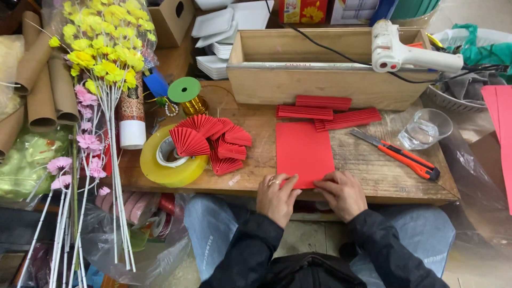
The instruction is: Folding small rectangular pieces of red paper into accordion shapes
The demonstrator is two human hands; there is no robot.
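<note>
Single head cam, looks steeply down and fwd, close over wooden bench (373, 176).

Person, seen from a head-worn camera: both arms were covered by long dark sleeves of a black jacket, slightly creased, with cuffs ending at the wrists. The left hand (277, 198) was bare apart from a pale ring on one finger; the right hand (341, 193) was bare and unadorned. Legs were clad in light blue denim trousers.
</note>
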